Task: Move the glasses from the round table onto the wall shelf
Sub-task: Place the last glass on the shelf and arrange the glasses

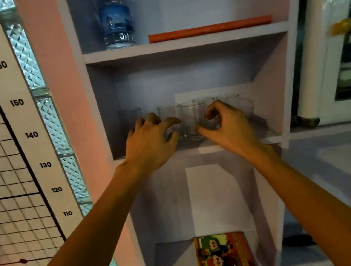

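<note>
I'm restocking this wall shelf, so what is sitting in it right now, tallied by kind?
glasses: 6 (the rightmost is faint)
water bottle: 1
long orange object: 1
comic book: 1
Total: 9
</note>
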